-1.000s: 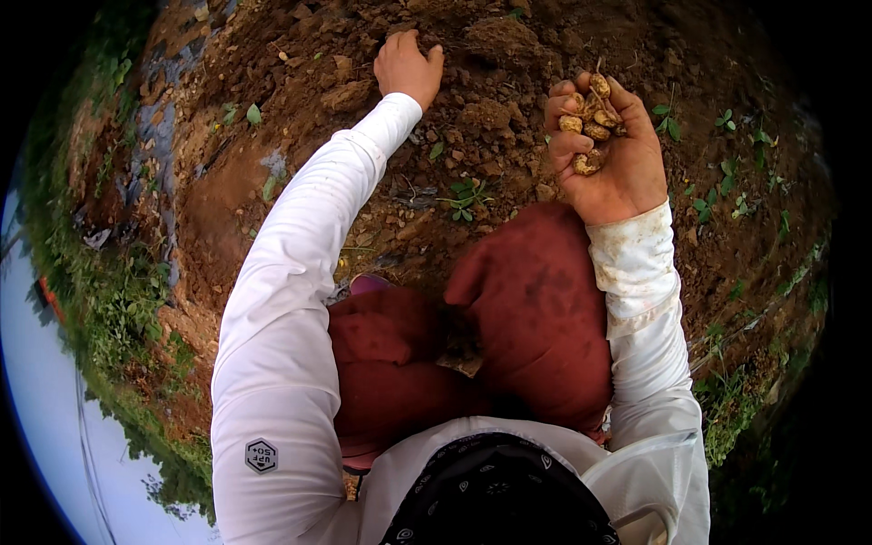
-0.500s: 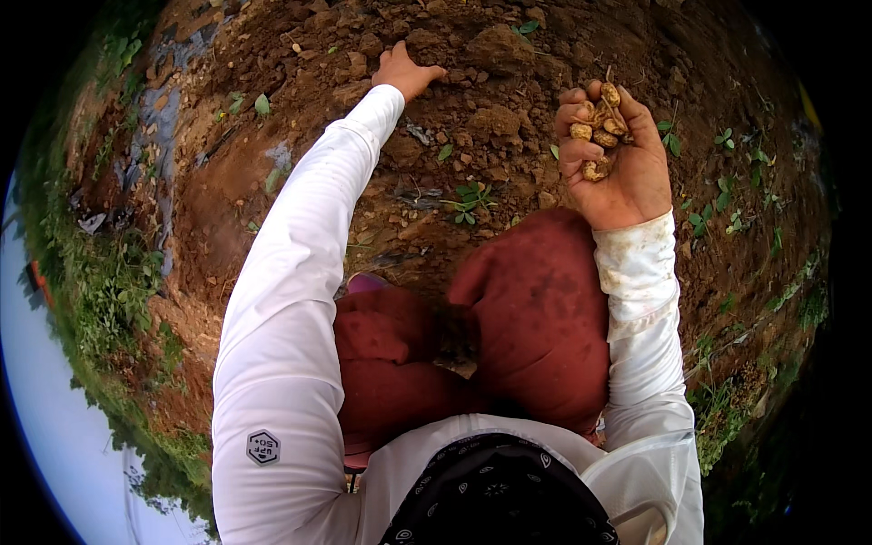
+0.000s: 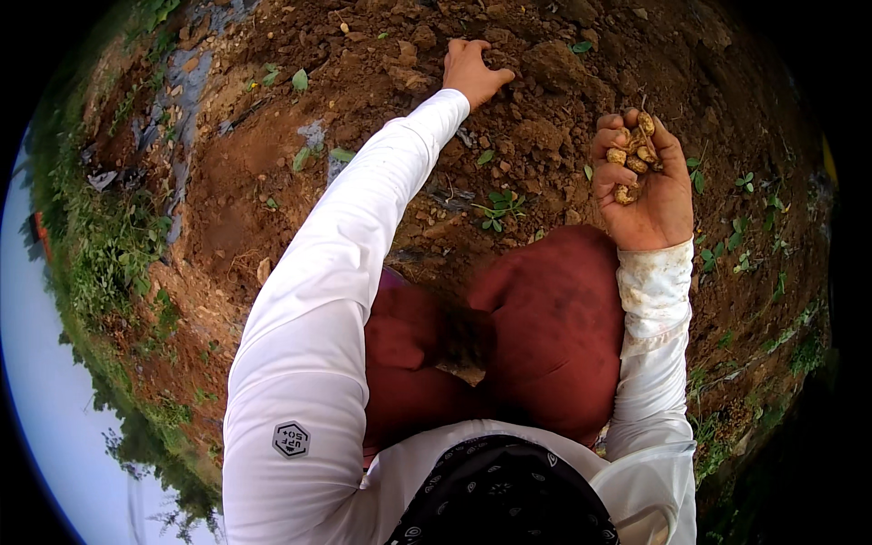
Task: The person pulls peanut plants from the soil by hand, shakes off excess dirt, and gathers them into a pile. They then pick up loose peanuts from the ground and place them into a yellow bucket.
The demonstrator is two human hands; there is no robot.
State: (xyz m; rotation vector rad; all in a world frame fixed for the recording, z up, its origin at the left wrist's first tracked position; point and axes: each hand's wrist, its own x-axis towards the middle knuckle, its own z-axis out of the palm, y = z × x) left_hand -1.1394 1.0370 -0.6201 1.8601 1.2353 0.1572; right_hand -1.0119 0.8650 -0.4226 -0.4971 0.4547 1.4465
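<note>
1. The soil (image 3: 300, 173) fills most of the view – reddish-brown, loose and cloddy, with small stones and bits of torn grey plastic sheet (image 3: 186, 82) lying on it at the upper left.
2. A strip of green weeds (image 3: 104, 254) runs down the left edge of the ground, and scattered small seedlings (image 3: 495, 207) poke up among the clods, one just between the two arms.
3. The person's bent knees, in dark red trousers (image 3: 545, 336), sit in the lower middle, between the two white sleeves.
4. The left arm, in a long white sleeve (image 3: 336, 263), stretches far forward across the soil.
5. The left hand (image 3: 472, 71) rests palm-down on the soil at the top of the view, fingers pressed against the clods; whether it has anything under it cannot be told.
6. The right hand (image 3: 640, 186) is raised palm-up near the right knee, well apart from the left hand, its fingers curled into a cup and gripping a small heap.
7. The peanuts (image 3: 631, 154) – pale tan pods, dusted with earth – lie in that cupped right palm, a few sticking up above the fingertips.
</note>
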